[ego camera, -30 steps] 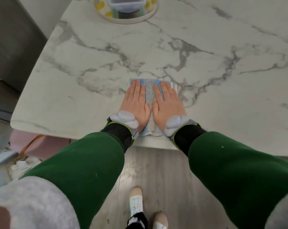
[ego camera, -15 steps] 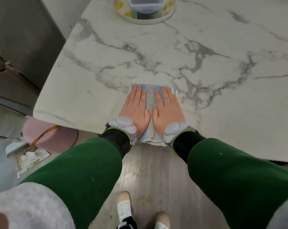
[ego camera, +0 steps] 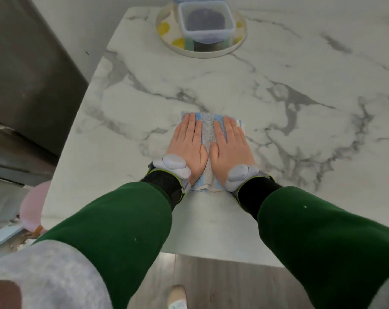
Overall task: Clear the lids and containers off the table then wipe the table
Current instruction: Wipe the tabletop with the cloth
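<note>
Seen from the head camera that I monitor remotely, both hands lie flat, side by side, on a folded cloth (ego camera: pixel 208 130) of blue and grey-white towelling. Left hand (ego camera: pixel 186 148): fingers straight and together, palm down, pressing the left half of the cloth. Right hand (ego camera: pixel 230 148): same posture on the right half; neither hand curls round anything, and the two thumbs lie just beside each other over the middle strip of the cloth. The cloth rests on the marble-patterned tabletop (ego camera: pixel 133 97), closer to the near edge than to the far one and toward the left edge; its near end shows between the wrists. Each wrist carries a pale grey sensor unit, one on the left (ego camera: pixel 173 163) and one on the right (ego camera: pixel 239 173), above a black cuff with yellow-green trim and a green sleeve (ego camera: pixel 113 230). At the far edge, near the far-left corner, a round cream tray (ego camera: pixel 211 55) with yellow spots holds a clear lidded container (ego camera: pixel 205 21) with dark contents, well apart from the cloth. Off the left edge I make out a dark cabinet (ego camera: pixel 21 74) and a pink rounded object (ego camera: pixel 33 208) low down. A pale shoe (ego camera: pixel 178 295) stands on the grey floor (ego camera: pixel 222 286) below the near edge.
</note>
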